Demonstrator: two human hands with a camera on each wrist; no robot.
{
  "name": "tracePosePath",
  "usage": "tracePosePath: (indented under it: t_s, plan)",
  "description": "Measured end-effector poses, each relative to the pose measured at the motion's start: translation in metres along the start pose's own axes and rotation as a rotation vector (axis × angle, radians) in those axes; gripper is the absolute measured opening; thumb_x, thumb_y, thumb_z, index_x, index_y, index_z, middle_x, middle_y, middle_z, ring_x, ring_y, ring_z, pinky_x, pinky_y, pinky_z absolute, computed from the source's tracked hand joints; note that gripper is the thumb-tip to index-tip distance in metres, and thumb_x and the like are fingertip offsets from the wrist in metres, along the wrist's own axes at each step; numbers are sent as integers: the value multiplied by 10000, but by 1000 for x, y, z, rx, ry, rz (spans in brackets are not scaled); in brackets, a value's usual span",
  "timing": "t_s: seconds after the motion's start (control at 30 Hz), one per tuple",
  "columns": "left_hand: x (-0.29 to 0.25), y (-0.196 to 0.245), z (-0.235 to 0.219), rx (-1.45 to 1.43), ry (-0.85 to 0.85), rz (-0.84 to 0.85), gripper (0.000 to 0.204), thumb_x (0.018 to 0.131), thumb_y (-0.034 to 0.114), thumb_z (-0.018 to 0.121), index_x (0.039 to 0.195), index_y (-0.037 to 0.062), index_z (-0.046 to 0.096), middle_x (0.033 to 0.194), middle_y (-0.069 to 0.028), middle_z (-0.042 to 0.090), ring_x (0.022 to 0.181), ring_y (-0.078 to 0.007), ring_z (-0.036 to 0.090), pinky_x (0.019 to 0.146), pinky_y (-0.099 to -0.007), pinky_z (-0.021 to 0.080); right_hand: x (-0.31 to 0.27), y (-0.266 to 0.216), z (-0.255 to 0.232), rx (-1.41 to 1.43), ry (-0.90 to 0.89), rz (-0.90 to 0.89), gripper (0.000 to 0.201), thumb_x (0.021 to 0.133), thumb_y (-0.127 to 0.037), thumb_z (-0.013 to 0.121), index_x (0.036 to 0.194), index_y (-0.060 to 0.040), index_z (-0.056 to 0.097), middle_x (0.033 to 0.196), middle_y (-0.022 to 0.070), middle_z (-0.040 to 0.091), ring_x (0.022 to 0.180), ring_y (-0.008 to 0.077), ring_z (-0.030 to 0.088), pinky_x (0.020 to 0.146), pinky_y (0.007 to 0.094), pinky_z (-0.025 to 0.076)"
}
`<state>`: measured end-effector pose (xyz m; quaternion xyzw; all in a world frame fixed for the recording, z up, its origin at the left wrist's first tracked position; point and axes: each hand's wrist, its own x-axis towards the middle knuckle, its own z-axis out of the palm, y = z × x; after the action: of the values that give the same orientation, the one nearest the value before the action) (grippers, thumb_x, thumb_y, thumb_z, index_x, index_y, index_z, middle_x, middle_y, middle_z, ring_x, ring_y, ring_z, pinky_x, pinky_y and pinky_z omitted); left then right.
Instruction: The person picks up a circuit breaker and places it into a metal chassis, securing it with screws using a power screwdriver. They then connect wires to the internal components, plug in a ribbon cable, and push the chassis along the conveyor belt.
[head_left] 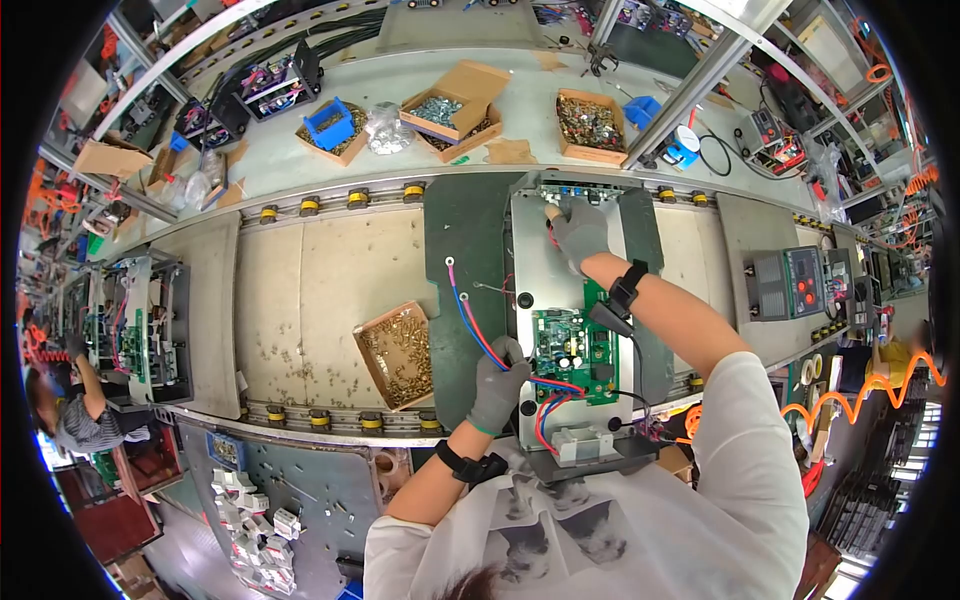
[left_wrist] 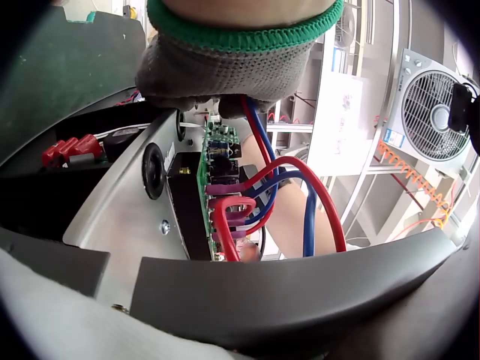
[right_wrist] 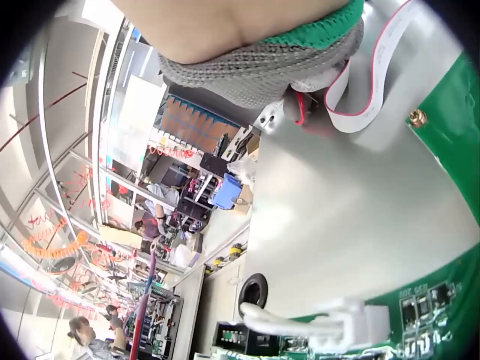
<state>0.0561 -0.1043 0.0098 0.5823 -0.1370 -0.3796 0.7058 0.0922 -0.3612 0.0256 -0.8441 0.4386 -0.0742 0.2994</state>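
A metal chassis [head_left: 562, 262] carries a green circuit board [head_left: 575, 345] on its upper face. My gloved left hand [head_left: 497, 388] grips the red and blue cables [head_left: 476, 328] at the near left side of the chassis. Their ring-ended tips stick out past the hand to the left, while the other ends loop down beside the board. At the chassis's far end my gloved right hand [head_left: 582, 232] bends over the metal face. In the right wrist view, a red wire [right_wrist: 301, 111] and a white ribbon cable [right_wrist: 365, 116] emerge under it; I cannot tell what its hidden fingertips hold.
The chassis lies on a dark green board [head_left: 465, 225] on the conveyor line. A cardboard box of brass-coloured screws [head_left: 400, 360] sits left of it, with loose screws scattered around. Beyond are more boxes of hardware [head_left: 590, 122]. A grey device [head_left: 785, 283] stands to the right.
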Motion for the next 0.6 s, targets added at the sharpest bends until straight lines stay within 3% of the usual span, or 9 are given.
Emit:
tracePosePath:
  t_s: [0.07,0.13,0.23,0.3,0.33,0.4,0.43,0.5,0.6]
  plan:
    - [1,-1,-1,-3,-16,-9,123,692,-46,521,687,55,450,649,26,385,604,-71,368,547,-235,329,-1,-1,-1,-7,-53,9,291,832,-328,618,882,-42,626,806,170,661,777,351,631,700,421,485]
    - [2,-5,-1,-3,-31,-17,111,696,-44,524,710,50,467,658,27,391,611,-72,372,552,-235,338,1,5,7,27,36,-19,309,829,-346,622,875,-40,623,797,169,662,769,362,629,696,421,487]
    - [3,-10,1,36,26,-2,154,706,-39,530,845,26,524,706,21,431,635,-74,392,582,-225,371,0,7,9,0,75,-19,341,825,-369,630,892,-35,621,799,169,663,784,363,629,707,425,486]
    - [4,-10,0,71,34,-101,316,745,-51,514,1057,-1,524,853,-7,494,742,-76,433,667,-227,405,-1,10,12,42,78,-40,357,825,-383,627,888,-32,617,811,172,663,797,361,628,715,428,484]
    - [5,-10,0,75,31,-101,316,745,-51,514,1057,-1,524,853,-7,494,742,-76,433,667,-227,405,-1,11,12,81,82,-66,374,826,-397,625,885,-28,613,823,175,664,811,360,627,724,432,483]
    - [7,-13,2,52,33,-121,528,763,-45,503,1284,-20,420,1122,-85,529,928,-109,493,784,-247,432,0,11,11,56,57,-62,391,825,-415,620,903,-32,611,828,173,663,818,357,627,729,435,481]
    - [8,-12,3,56,30,-124,528,763,-45,503,1284,-20,420,1122,-85,529,928,-109,493,784,-247,432,0,10,11,30,29,-59,409,825,-433,616,922,-35,608,832,170,661,824,354,626,734,438,480]
    - [11,-10,4,-59,-56,-32,635,777,-37,488,1383,-21,301,1324,-132,434,1094,-153,472,894,-263,407,1,10,16,-10,79,-57,415,824,-445,612,921,-41,615,830,164,660,819,349,627,730,435,480]
    - [16,-8,2,-17,-114,-9,641,775,-45,467,1388,-20,282,1321,-121,418,1156,-165,441,925,-261,383,2,7,18,-69,120,-51,424,821,-463,609,928,-52,624,818,151,657,807,340,629,723,429,481]
